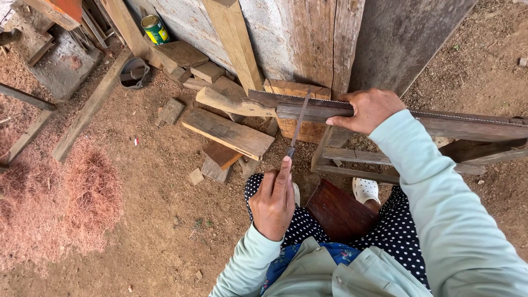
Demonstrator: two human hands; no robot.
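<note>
Left hand (272, 201) grips thin, stiff file (300, 122) by its handle, tip across toothed saw blade (330, 103); right hand (369, 110) clamps blade beside it, likely springy, sharp-edged.

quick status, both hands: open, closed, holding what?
Left hand: closed on the handle of a slim file, index finger along it.
Right hand: closed over the saw blade, teeth up, at its wooden clamp.

Your left hand (273, 202) below the file (300, 124), file lying across the saw blade (385, 110), your right hand (369, 110) on the blade to the file's right, planks (228, 132) left of it, can (155, 29) far behind, sawdust heap (60, 203) at your left.
</note>
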